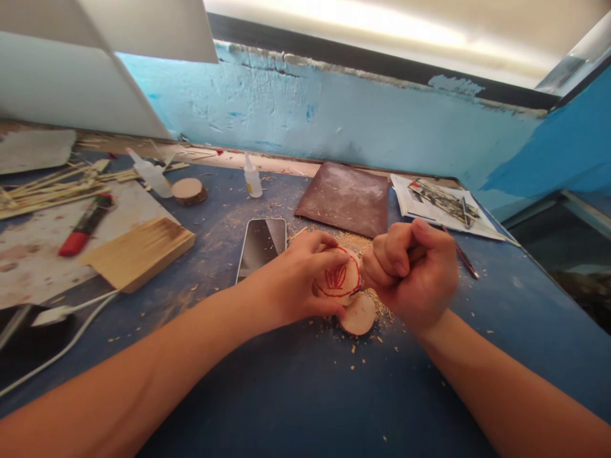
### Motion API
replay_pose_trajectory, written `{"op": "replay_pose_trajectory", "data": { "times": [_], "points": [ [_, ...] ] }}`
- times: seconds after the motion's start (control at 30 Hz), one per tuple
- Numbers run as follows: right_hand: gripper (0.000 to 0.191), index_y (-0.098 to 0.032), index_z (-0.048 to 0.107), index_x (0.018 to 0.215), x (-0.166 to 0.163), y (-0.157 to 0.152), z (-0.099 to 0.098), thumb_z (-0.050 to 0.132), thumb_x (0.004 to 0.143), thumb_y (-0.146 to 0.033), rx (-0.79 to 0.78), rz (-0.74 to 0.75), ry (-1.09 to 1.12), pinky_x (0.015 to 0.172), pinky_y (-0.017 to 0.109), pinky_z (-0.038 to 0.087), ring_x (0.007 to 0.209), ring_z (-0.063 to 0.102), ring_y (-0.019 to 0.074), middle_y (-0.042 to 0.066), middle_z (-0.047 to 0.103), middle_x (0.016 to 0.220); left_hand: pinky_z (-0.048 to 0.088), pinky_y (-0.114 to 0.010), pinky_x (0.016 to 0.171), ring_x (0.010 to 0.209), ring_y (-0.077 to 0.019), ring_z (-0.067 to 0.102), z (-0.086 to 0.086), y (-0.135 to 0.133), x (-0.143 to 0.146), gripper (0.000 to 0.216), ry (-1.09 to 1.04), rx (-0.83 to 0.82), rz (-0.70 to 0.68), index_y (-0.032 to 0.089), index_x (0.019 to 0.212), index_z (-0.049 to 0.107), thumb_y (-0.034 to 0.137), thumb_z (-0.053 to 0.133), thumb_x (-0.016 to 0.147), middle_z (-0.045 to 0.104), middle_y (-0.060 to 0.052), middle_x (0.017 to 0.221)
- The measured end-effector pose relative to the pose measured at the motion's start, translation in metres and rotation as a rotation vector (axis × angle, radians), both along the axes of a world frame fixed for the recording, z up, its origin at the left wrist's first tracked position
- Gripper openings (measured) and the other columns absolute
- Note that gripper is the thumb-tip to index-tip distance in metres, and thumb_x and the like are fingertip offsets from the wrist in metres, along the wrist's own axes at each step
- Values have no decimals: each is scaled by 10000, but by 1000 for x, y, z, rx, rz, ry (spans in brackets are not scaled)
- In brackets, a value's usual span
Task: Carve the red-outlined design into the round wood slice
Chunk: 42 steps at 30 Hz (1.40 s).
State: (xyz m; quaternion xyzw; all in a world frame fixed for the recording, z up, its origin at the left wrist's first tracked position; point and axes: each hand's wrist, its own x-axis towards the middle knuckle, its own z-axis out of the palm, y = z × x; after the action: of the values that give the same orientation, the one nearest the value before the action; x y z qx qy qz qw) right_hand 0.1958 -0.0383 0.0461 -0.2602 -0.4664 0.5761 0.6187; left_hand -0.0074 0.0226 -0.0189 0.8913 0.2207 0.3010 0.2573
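My left hand (305,273) grips a round wood slice (351,270) by its edge, thumb and fingers around it. A red ring runs along the rim of the slice, and a red leaf-like drawing fills its middle. Close on its right side is my right hand (410,273), closed in a fist. Whatever the fist holds is hidden; a small dark tip shows near the lower edge of the slice. Just below lies a second, plain wood slice (359,315) on the table, among pale wood shavings (382,308).
Behind my left hand lies a phone (260,245). Farther back are a brown sheet (346,197), a small glue bottle (252,178) and another wood slice (188,189). On the left are a wooden block (140,251), a red-and-black marker (86,226) and a white cable (81,337). A pen (465,257) lies right.
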Motion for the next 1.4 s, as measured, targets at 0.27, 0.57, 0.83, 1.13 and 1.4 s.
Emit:
{"op": "replay_pose_trajectory", "data": {
  "times": [0.27, 0.57, 0.83, 1.13, 1.4],
  "points": [
    [609, -228, 483, 535, -8, 14, 2, 683, 1031, -518, -181, -105, 37, 374, 236, 224, 388, 179, 68, -79, 276, 481, 604, -555, 1152, 1282, -347, 708, -7, 4, 2, 720, -27, -23, -17, 282, 1335, 824, 495, 1109, 709, 655, -134, 1431],
    [519, -234, 499, 552, -17, 15, -20, 678, 974, -476, -334, -163, 53, 335, 198, 199, 370, 183, 66, -95, 297, 485, 564, -568, 1195, 1298, -346, 679, 1, 2, 1, 527, 38, -30, -11, 302, 1161, 862, 489, 1094, 726, 639, -96, 1392],
    [578, -225, 445, 526, 0, 7, -6, 679, 995, -468, -179, 1, 93, 379, 205, 262, 404, 133, 70, -90, 243, 489, 590, -566, 1170, 1280, -350, 693, -1, 0, 1, 697, 39, -15, 11, 301, 1340, 820, 491, 1094, 727, 649, -121, 1440],
    [697, -219, 462, 546, 0, -2, -2, 604, 1097, -624, 14, 39, -34, 428, 267, 268, 395, 245, 88, -58, 283, 504, 592, -557, 1178, 1306, -357, 691, -3, 0, 2, 692, 13, -13, 4, 303, 1348, 819, 439, 1096, 728, 643, -126, 1438],
    [673, -205, 506, 539, -4, -7, 0, 625, 1092, -570, 21, 52, -81, 445, 266, 289, 417, 287, 83, -46, 340, 508, 585, -554, 1193, 1311, -353, 686, -4, -1, 2, 587, 23, -47, 8, 294, 1253, 837, 455, 1078, 742, 631, -119, 1445]
  ]
}}
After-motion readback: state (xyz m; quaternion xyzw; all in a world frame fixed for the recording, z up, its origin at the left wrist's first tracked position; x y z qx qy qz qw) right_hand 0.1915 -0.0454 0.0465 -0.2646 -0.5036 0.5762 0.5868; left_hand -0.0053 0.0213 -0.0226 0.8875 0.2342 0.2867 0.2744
